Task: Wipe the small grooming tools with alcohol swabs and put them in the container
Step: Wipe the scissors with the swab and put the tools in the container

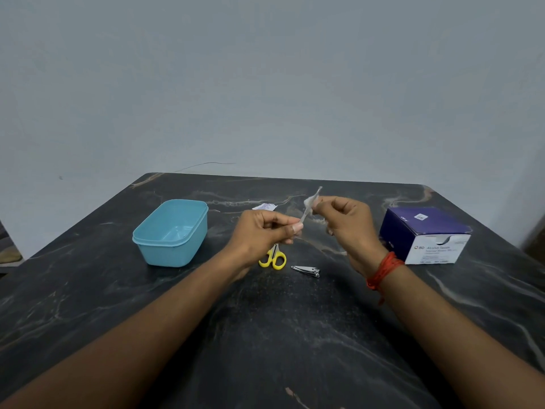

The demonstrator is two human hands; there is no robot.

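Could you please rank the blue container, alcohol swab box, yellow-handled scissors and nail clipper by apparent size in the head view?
1. The alcohol swab box and blue container: about alike, not ranked.
2. The nail clipper and yellow-handled scissors: far smaller; the scissors are partly hidden behind the left hand, so not ranked.

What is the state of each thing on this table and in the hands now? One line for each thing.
Left hand: pinches slim metal tool, held tilted above the table.
Right hand: pinches swab against the tool.
Container: lid off, empty.
Scissors: lying on table, blades hidden.
Nail clipper: lying on table, lever down.
Swab box: front opened.
Wrapper: lying on table.
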